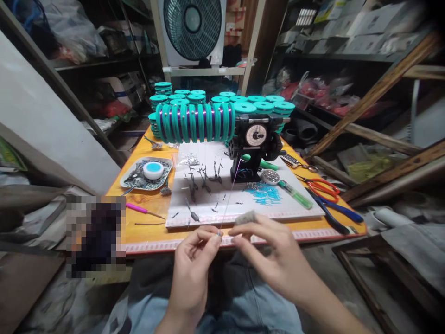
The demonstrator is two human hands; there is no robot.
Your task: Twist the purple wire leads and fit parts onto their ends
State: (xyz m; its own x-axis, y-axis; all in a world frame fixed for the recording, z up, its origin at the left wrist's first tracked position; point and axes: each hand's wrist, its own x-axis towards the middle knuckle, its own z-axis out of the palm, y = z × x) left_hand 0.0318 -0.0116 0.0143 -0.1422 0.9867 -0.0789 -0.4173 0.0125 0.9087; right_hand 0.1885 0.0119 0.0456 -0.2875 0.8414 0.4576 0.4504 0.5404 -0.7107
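My left hand (195, 260) is closed, thumb and forefinger pinching a thin line (229, 198) beside a tiny bluish piece at the fingertips. That line slants up to the black hand-cranked winder (252, 139) on the white board. Just to the right, my right hand (269, 253) curls with thumb and forefinger tips close together; what they hold, if anything, is too small to make out. A grey wrap (245, 218) covers one of its fingers. Teal foam spools (194, 122) sit in a row on the winder's shaft, with purple line between them.
The white board (215, 211) carries dark weighted rigs (203, 178), blue tubes (266, 194) and a bowl of small metal parts (270, 176). Pliers (325, 190) lie right; a tray (146, 174) and pink-handled tool (136, 208) lie left. Stacked teal spools (245, 107) stand behind.
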